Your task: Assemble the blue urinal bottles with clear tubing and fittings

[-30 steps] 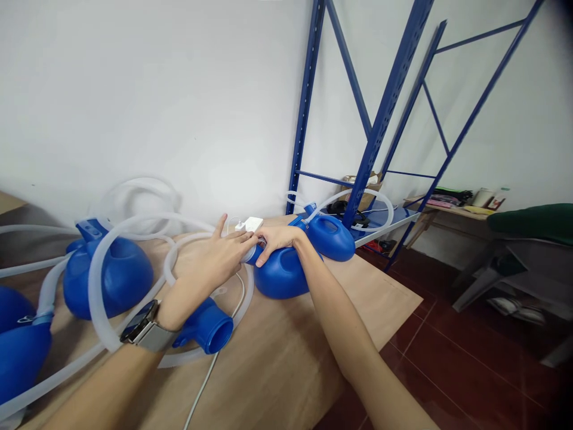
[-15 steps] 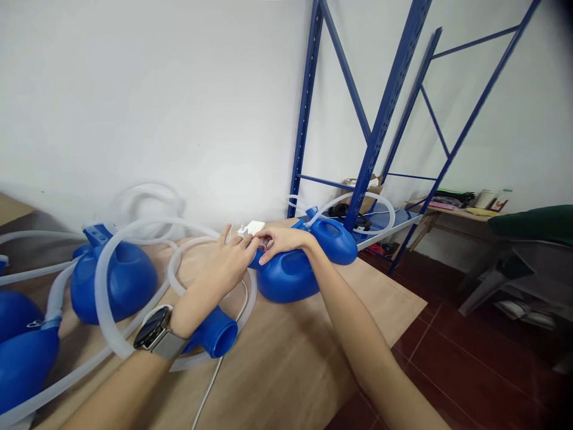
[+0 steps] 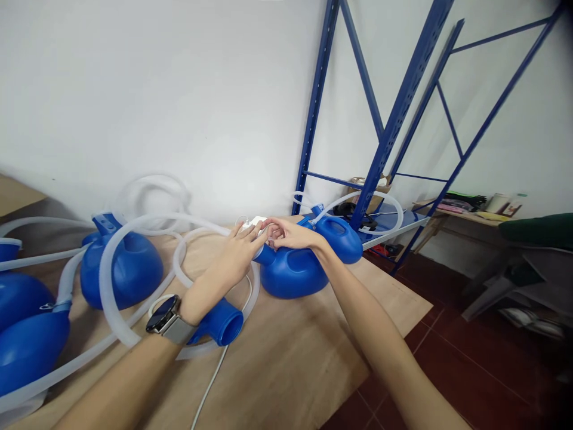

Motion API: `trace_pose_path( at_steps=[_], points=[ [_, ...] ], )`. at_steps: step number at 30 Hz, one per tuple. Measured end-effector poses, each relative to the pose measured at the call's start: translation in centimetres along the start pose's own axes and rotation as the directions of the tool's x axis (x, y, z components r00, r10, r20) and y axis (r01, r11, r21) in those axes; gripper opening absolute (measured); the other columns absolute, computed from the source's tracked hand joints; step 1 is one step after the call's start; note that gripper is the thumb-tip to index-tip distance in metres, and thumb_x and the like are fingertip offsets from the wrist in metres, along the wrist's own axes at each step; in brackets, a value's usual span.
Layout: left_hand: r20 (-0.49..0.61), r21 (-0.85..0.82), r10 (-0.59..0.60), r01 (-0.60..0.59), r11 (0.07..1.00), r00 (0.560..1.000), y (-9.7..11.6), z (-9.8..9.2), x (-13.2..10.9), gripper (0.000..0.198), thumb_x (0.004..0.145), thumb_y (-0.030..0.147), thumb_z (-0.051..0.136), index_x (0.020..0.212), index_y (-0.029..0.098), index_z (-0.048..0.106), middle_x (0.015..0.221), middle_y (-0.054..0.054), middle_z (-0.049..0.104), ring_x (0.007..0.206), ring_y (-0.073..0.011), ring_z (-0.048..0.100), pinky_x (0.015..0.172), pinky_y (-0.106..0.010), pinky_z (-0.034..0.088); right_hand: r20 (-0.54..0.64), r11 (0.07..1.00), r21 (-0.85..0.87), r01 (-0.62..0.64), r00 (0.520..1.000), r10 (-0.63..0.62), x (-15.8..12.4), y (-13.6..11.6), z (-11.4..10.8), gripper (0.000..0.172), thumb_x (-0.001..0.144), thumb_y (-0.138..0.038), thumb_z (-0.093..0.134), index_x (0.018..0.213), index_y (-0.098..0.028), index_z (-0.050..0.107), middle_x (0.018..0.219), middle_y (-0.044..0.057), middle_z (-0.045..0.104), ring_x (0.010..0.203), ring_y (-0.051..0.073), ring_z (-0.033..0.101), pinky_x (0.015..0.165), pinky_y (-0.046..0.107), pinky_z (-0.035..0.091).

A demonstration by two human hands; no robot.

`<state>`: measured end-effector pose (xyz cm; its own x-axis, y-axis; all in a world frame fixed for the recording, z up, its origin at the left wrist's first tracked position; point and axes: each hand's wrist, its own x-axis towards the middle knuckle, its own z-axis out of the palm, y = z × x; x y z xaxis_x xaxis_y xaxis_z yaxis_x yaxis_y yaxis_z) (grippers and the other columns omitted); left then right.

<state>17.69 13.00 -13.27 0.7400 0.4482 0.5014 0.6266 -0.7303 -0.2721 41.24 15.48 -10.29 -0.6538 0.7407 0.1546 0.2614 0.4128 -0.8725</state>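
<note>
My left hand (image 3: 239,254), with a watch (image 3: 165,316) on its wrist, lies over the neck of a blue plastic bottle (image 3: 293,278), gripping it; the thumb and palm side are hidden. From the right, my right hand (image 3: 290,234) reaches across the top of this bottle. Its thumb and fingers are bent together in a pinch at the neck, touching or nearly touching the left fingertips. What they pinch is too small to make out. A white adapter (image 3: 257,223) lies just behind the hands. Below my left wrist, a blue bottle neck (image 3: 226,322) shows its round opening.
Another blue bottle (image 3: 338,239) with a clear hose (image 3: 389,197) stands behind, beside a blue metal rack (image 3: 380,149). More blue bottles (image 3: 129,269) and looping hoses (image 3: 107,280) fill the left. A white cable (image 3: 215,376) crosses the wooden table (image 3: 290,358); its right edge drops to red floor.
My right fingers have curled in closer at the bottle neck, and the left fingers have straightened towards them. The view has shifted slightly, so the scene sits a little further right.
</note>
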Motion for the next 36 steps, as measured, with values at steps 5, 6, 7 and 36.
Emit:
trace_pose_path(
  at_steps=[5,6,7,36],
  points=[
    [0.011,0.009,0.003,-0.003,1.000,1.000,0.1,-0.7,0.0,0.082,0.080,-0.013,0.033,0.153,0.020,0.048,0.164,-0.013,0.044,0.153,-0.0260,0.041,0.126,-0.055,0.031,-0.103,0.999,0.021,0.026,0.994,-0.024,-0.1,0.4,0.3,0.040,0.079,-0.017,0.063,0.119,-0.018,0.061,0.087,0.000,0.068,0.080,0.014,0.068,0.082,0.030,0.057],
    [0.021,0.009,0.001,-0.002,1.000,1.000,0.0,-0.8,0.0,0.081,0.081,-0.013,0.034,0.152,0.021,0.049,0.163,-0.012,0.045,0.152,-0.0257,0.043,0.126,-0.054,0.032,-0.113,0.999,0.033,0.030,0.993,-0.026,-0.1,0.5,0.4,0.040,0.080,-0.017,0.061,0.120,-0.018,0.062,0.088,0.001,0.069,0.082,0.015,0.069,0.084,0.031,0.058],
    [0.029,0.008,0.001,-0.001,1.000,1.000,0.0,-1.0,-0.1,0.079,0.082,-0.013,0.035,0.152,0.022,0.050,0.163,-0.012,0.046,0.151,-0.0256,0.043,0.125,-0.053,0.033,-0.117,0.999,0.034,0.030,0.993,-0.026,-0.2,0.5,0.4,0.041,0.080,-0.017,0.061,0.121,-0.017,0.063,0.089,0.001,0.069,0.083,0.015,0.070,0.086,0.032,0.058],
    [0.217,-0.451,-0.023,0.121,0.884,0.976,-3.4,-4.5,-1.0,0.035,0.094,0.048,0.061,0.108,0.019,0.075,0.116,-0.010,0.073,0.107,-0.0253,0.067,0.097,-0.036,0.050,0.222,0.963,-0.074,-0.258,0.938,0.268,1.4,-1.0,-0.1,0.066,0.071,-0.058,0.088,0.121,-0.018,0.076,0.127,0.007,0.073,0.119,0.025,0.066,0.104,0.033,0.049]
  ],
)
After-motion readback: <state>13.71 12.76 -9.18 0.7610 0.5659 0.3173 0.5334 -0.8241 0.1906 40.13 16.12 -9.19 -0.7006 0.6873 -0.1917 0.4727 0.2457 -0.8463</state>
